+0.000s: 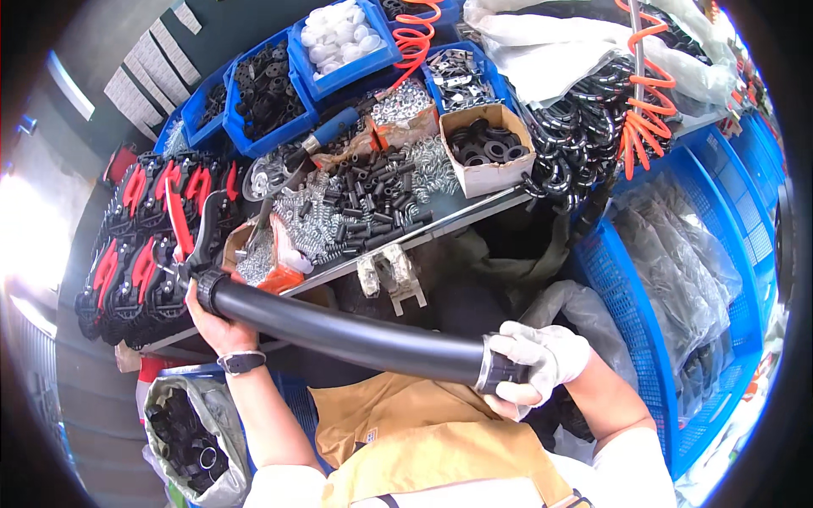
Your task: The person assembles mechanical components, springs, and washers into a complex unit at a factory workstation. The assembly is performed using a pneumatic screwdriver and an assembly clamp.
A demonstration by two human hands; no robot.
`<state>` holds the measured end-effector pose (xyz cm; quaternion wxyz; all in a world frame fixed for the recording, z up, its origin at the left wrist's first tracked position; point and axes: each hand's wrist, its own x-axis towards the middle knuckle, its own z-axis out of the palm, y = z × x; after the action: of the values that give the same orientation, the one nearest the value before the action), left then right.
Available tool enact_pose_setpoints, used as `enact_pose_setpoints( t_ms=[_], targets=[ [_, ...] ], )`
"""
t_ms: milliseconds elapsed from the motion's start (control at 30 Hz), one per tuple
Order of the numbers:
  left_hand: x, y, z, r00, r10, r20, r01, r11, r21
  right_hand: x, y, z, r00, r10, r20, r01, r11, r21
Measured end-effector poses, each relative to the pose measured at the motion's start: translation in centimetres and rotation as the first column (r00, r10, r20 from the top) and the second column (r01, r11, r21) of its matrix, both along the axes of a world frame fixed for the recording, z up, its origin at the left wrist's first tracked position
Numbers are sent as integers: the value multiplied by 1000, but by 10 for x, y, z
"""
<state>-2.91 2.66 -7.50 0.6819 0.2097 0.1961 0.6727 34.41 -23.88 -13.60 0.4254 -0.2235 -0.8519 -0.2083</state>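
A thick, slightly curved black tube [356, 332] lies across my front, held at both ends above the lap. My left hand [220, 326], bare with a dark wristwatch, is closed round its left end, beside a ribbed black collar [209, 288]. Beyond that end rise a black curved lever [206, 229] and a red lever [178, 218]; whether they join the tube I cannot tell. In a white glove, my right hand [546, 360] grips the other end, where a pale ring [484, 364] and a black ribbed fitting show, partly covered by the fingers.
Behind the tube, a bench holds metal springs [309, 216], black sleeves [373, 195], and rows of black-and-red assemblies [106, 271]. Blue bins [254, 140] stand at the back. Orange coiled hoses [648, 110] hang above. Blue crates [652, 356] stand right; a lined bag [161, 398] sits lower left.
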Motion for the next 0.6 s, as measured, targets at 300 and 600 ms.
enact_pose_setpoints(
  t_ms=[300,600],
  targets=[
    [17,-7,14,1000,26,16,-25,998,-50,-37,-21,-21,265,-710,-653,-948,-69,-310],
    [66,-2,52,975,212,-64,-199,966,163,-34,68,-15,387,-592,-707,301,806,-510]
  ],
)
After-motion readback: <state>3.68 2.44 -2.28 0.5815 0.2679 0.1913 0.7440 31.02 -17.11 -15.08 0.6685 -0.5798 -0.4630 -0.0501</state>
